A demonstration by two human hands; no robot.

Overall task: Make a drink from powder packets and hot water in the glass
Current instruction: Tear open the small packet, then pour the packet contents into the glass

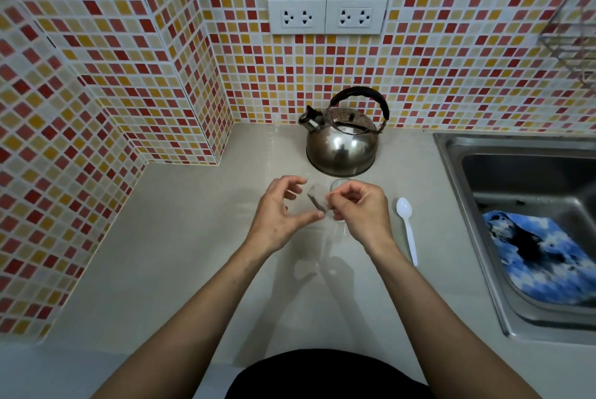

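Note:
A small, blurred powder packet (317, 202) hangs between my two hands over the grey counter. My right hand (361, 208) pinches its right edge with thumb and fingers. My left hand (280, 211) touches its lower end with the thumb tip, the other fingers spread apart. A clear glass (338, 186) stands on the counter just behind and under my right hand, mostly hidden by it. A steel kettle (342, 140) with a black handle stands behind the glass near the wall. A white plastic spoon (407, 227) lies to the right of my right hand.
A steel sink (483, 192) fills the right side, with a blue and white cloth (541, 256) lying in it. Tiled walls close the back and left, with two sockets (327, 15) above the kettle. A wire rack (574, 28) hangs at the upper right.

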